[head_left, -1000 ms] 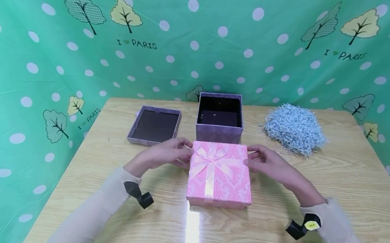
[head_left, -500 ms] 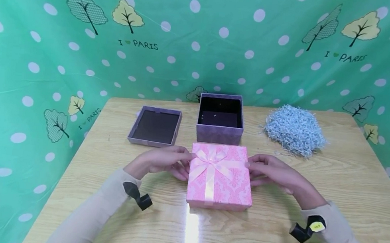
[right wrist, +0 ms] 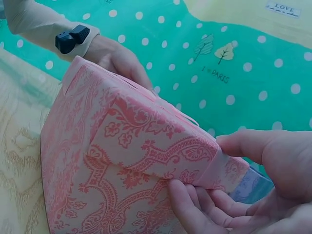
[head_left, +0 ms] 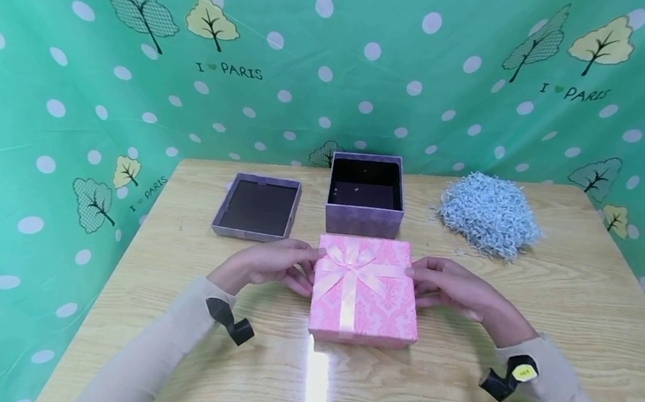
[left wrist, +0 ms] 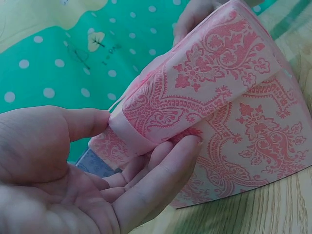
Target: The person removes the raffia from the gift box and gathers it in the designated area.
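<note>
A pink patterned gift box (head_left: 370,306) with a pale ribbon bow (head_left: 353,266) on its lid stands mid-table in the head view. My left hand (head_left: 276,265) grips the left side of the lid, thumb at the top edge and fingers under the lid's lower rim. From the right side my right hand (head_left: 456,288) holds it the same way. In the left wrist view the lid (left wrist: 195,73) sits over the box body (left wrist: 253,141), its rim overlapping the walls. The right wrist view shows the curled fingertips (right wrist: 181,192) right at that rim.
Behind the pink box stands an uncovered purple box (head_left: 362,221) with a dark inside. To its left lies an upturned purple lid (head_left: 256,208). A heap of light blue shredded paper (head_left: 489,215) lies at the back right. A green dotted cloth (head_left: 294,32) hangs behind the table.
Both hands have slid slightly toward the front along the box's sides, and their fingers have shifted lower along the lid. The box stays in about the same place.
</note>
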### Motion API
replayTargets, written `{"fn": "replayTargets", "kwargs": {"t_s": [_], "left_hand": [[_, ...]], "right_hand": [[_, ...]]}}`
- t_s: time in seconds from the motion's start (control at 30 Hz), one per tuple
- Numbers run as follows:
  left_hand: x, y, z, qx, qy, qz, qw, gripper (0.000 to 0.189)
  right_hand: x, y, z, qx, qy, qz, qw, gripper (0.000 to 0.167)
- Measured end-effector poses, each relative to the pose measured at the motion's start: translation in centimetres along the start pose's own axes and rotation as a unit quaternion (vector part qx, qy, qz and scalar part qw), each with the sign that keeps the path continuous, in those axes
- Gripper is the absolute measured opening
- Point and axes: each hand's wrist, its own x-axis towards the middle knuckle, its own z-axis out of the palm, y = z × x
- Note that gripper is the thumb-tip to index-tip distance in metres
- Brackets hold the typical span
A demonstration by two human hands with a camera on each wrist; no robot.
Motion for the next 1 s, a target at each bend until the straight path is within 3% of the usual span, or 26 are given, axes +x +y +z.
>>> {"fn": "replayTargets", "kwargs": {"t_s": [0.37,0.6,0.8,1.0], "left_hand": [[-0.1,0.5,-0.2,0.002,-0.008,0.005,1.0,0.041],[-0.3,0.8,-0.4,0.01,-0.014,0.008,0.9998,0.043],[-0.6,1.1,-0.5,0.021,-0.018,0.012,0.9995,0.042],[-0.7,1.3,-0.6,0.026,-0.012,-0.006,0.9996,0.039]], "right_hand": [[0.1,0.2,-0.4,0.048,-0.03,0.001,0.9984,0.022],[0.0,-0.1,-0.4,0.061,-0.053,0.0,0.9967,0.022],[-0.1,-0.4,-0.5,0.048,-0.043,0.0,0.9979,0.025],[-0.4,-0.9,-0.4,0.02,-0.02,0.002,0.9996,0.027]]}}
